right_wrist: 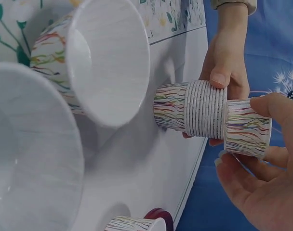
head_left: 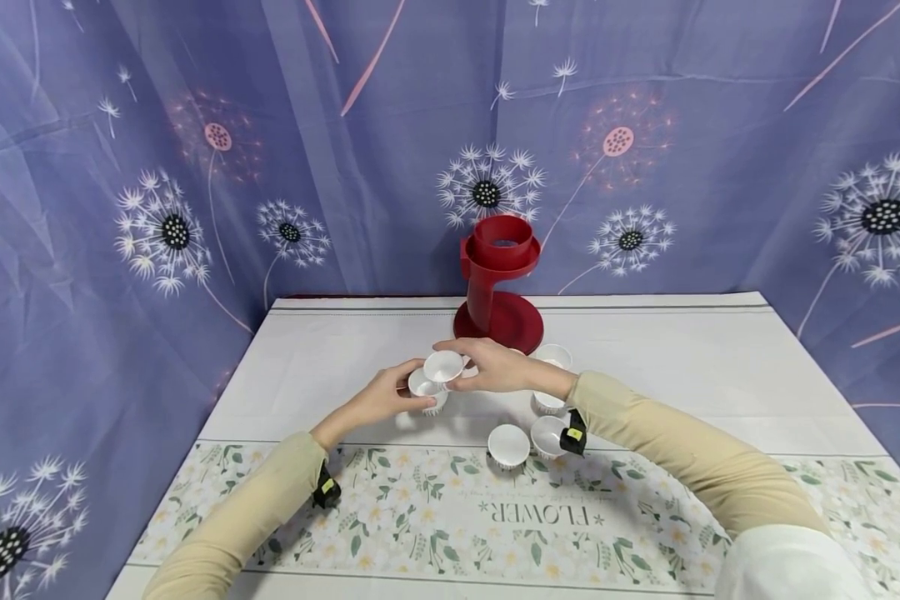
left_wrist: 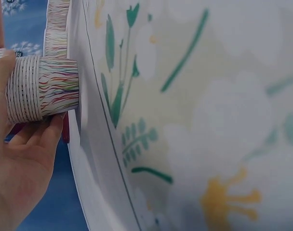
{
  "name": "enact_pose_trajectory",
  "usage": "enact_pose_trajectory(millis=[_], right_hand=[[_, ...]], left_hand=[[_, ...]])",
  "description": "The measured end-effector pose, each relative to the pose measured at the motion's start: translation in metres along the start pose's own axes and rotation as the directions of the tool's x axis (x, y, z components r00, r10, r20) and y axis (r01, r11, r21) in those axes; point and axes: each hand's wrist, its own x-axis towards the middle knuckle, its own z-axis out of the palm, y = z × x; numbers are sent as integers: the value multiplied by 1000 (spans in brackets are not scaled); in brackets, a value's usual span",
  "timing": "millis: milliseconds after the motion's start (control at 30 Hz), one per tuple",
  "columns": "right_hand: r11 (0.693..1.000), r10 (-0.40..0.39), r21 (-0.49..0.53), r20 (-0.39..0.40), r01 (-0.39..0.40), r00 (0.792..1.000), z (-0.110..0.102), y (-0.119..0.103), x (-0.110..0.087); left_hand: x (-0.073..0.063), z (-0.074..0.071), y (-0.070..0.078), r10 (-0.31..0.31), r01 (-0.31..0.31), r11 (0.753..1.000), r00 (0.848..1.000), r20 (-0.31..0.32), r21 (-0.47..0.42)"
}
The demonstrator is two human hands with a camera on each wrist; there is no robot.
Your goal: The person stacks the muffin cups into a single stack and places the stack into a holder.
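Observation:
My left hand (head_left: 375,398) grips a stack of nested paper cups (right_wrist: 202,109), white with thin multicoloured streaks. In the left wrist view the stack (left_wrist: 43,89) shows many rims close together, with the fingers around it. My right hand (head_left: 495,368) pinches a single paper cup (right_wrist: 246,129) of the same kind by its side. This cup is at the rim end of the stack, its base toward the stack's mouth and its open mouth facing up in the head view. Both hands are above the white part of the table, in front of the red stand (head_left: 482,304).
Several loose paper cups stand to the right: one in front (head_left: 508,445), another beside it (head_left: 546,435), and others partly hidden by the right arm. The red stand has a round base and a ring-shaped top. A purple dandelion curtain (head_left: 390,167) encloses the table (head_left: 330,333).

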Motion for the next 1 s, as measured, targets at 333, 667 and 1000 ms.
enact_pose_trajectory(millis=[333,667,1000], right_hand=[[999,-32,-35,6,32,999,1,-4,5],[994,-71,-89,8,71,997,0,-9,9],[993,-79,-81,25,81,997,2,-12,15]], left_hand=[[0,0,-4,-2,2,1000,1000,-1,-12],[-1,0,-5,-16,16,1000,1000,-5,-11],[0,1,-8,-33,33,999,999,-9,-36]])
